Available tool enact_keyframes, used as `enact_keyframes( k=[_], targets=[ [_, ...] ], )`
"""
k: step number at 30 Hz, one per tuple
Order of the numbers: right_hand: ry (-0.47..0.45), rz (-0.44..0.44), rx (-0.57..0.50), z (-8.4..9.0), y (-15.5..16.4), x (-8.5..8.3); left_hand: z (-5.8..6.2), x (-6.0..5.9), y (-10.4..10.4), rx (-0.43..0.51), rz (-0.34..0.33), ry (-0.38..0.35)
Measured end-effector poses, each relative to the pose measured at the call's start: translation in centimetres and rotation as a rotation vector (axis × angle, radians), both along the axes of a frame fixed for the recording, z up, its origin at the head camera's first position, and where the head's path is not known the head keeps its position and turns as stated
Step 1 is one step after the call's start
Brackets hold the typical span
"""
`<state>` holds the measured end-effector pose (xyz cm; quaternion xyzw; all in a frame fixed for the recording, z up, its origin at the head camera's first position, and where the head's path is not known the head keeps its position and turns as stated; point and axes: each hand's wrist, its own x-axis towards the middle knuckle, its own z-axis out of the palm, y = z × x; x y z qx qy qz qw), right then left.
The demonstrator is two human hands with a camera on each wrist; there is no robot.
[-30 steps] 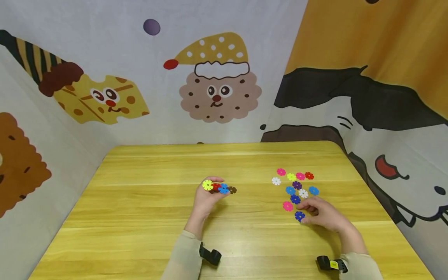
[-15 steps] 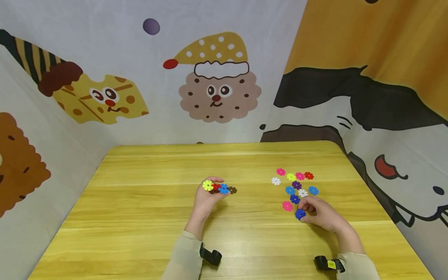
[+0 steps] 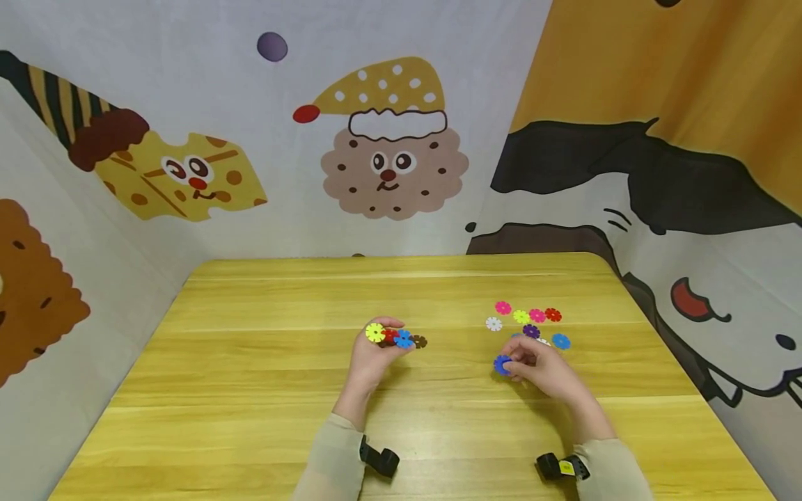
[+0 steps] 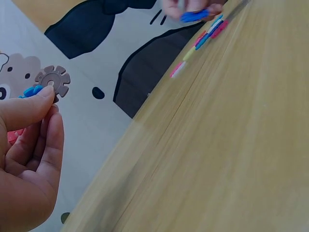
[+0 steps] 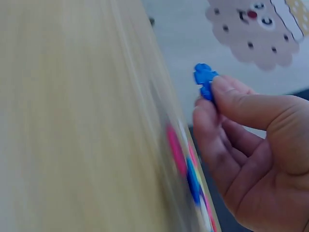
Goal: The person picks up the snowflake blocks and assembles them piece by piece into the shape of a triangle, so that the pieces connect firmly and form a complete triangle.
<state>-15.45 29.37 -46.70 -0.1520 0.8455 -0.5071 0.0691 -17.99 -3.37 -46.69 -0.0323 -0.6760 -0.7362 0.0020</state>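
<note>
Wooden table [image 3: 250, 362] underneath. Left hand [image 3: 370, 358] raised at centre, fingers curled round a joined chain of flower discs [image 3: 395, 337]: yellow, red, blue, brown. Right hand [image 3: 545, 369] just right of it, thumb and fingertips pinching one dark blue disc [image 3: 502, 364] above the tabletop. Loose coloured discs [image 3: 529, 320] scattered just beyond, toward the far right.
</note>
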Motion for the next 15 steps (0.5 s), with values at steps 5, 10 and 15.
enact_keyframes(
  k=[5, 10, 15],
  targets=[
    [-0.038, 0.043, -0.153, 0.2, -3.3, -1.0, 0.0, 0.1, 0.2, 0.000, -0.004, 0.007],
    [-0.058, 0.045, -0.223, 0.4, -6.4, -1.4, 0.2, 0.3, 0.4, -0.010, -0.011, 0.006],
    [-0.098, 0.051, -0.283, 0.4, -8.3, -1.5, 0.3, 0.4, 0.8, -0.001, -0.021, 0.007]
  ],
)
